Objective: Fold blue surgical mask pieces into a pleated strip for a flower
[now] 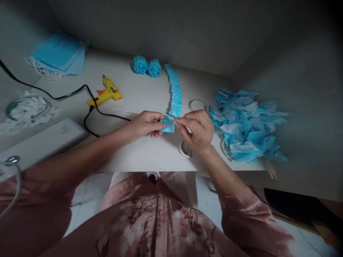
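While hands (146, 125) pinch a blue piece (168, 126), pleated strip (174, 91) lies just beyond.

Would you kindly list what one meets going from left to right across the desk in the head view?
Mask stack → glue gun → left hand → blue piece, pinched by both hands → right hand → pile of blue scraps.
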Demonstrator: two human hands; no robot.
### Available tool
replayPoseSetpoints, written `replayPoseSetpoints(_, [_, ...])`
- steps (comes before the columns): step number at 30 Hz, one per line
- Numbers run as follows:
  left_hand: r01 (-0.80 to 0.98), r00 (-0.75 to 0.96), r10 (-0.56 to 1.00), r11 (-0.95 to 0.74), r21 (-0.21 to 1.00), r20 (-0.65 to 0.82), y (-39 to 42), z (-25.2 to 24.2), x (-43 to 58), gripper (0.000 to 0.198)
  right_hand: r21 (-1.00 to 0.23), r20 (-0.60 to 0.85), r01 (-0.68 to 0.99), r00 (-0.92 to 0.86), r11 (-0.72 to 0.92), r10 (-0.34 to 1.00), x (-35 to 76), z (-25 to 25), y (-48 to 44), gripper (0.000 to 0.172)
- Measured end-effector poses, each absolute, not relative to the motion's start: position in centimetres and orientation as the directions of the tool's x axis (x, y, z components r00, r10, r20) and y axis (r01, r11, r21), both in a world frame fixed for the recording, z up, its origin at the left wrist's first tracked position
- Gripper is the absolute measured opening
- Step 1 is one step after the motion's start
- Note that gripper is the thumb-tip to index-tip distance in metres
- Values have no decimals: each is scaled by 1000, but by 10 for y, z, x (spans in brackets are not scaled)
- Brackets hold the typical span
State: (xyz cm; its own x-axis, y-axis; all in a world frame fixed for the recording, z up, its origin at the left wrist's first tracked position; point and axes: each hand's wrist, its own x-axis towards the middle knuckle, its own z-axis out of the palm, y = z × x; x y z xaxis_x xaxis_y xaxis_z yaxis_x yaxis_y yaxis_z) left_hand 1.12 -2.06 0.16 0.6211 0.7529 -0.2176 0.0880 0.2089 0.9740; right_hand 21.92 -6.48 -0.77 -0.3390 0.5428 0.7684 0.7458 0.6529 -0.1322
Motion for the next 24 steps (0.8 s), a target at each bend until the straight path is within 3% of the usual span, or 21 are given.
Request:
replayPoseSetpoints(11, [50, 637, 742, 232, 971, -210, -21, 0, 10, 8, -12, 793, 712, -421, 702, 441, 217, -12, -66, 20])
replayPoseSetpoints(24, [46, 624, 748, 256, 966, -228, -21, 2, 10, 9, -29, 764, 666, -466, 745, 446, 221, -16, -68, 25])
